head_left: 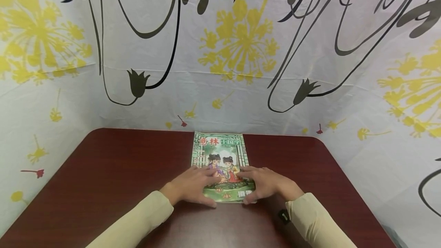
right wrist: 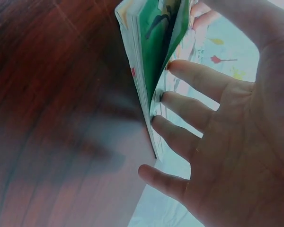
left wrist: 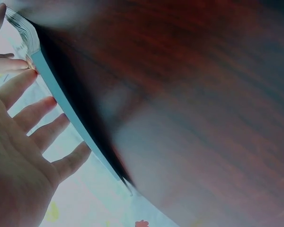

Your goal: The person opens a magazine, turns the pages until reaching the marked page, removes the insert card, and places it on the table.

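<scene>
A magazine (head_left: 220, 197) with a green cover and two cartoon children lies face up on the table, its long side running away from me. My left hand (head_left: 194, 185) rests on its left side, fingers spread over the cover. In the left wrist view the left fingertips touch the cover beside the pale blue spine (left wrist: 66, 101). My right hand (head_left: 268, 183) lies on the right side with fingers spread. The right wrist view shows the cover's edge (right wrist: 177, 40) lifted slightly off the pages (right wrist: 137, 66), with right fingertips against it. Neither hand curls around the magazine.
The dark red-brown table (head_left: 138, 156) has rounded far corners. Behind it and at both sides hangs a white cloth (head_left: 165, 106) printed with yellow flowers and dark stems. A small black device (head_left: 284, 216) sits by the right sleeve's cuff.
</scene>
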`<state>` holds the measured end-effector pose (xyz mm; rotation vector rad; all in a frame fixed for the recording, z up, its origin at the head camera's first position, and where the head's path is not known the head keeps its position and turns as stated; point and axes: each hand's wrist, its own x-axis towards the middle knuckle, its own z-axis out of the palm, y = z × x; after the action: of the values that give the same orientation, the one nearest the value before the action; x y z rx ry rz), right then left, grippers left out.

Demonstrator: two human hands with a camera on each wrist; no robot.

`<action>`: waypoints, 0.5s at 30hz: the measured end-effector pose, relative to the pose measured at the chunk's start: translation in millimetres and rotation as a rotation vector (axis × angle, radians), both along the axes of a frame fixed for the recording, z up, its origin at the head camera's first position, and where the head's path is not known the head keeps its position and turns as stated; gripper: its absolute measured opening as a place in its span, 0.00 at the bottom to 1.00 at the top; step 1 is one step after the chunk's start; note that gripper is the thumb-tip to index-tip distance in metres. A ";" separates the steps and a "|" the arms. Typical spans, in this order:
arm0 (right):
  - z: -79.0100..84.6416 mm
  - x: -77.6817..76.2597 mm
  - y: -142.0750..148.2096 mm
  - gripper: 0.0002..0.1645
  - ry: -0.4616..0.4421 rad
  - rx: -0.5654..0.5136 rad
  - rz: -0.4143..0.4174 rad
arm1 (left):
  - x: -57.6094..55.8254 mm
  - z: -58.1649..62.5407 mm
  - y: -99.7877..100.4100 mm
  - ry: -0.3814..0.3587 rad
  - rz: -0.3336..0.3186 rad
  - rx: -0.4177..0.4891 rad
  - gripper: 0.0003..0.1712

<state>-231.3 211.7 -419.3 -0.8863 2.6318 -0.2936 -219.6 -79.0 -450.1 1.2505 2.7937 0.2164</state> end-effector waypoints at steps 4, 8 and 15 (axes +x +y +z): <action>1.9 -0.2 1.2 0.51 -0.014 -0.008 -0.007 | 0.3 -0.5 0.6 0.002 0.003 0.000 0.47; 3.6 0.4 3.1 0.50 -0.025 -0.013 -0.013 | 0.1 -1.3 1.6 0.007 -0.002 0.004 0.46; 8.2 1.0 4.8 0.47 -0.041 -0.045 -0.010 | 0.2 0.1 2.6 0.014 -0.003 0.001 0.45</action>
<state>-230.3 216.5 -411.1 -0.8719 2.6025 -0.3707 -219.4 -76.4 -450.1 1.2613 2.8038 0.2096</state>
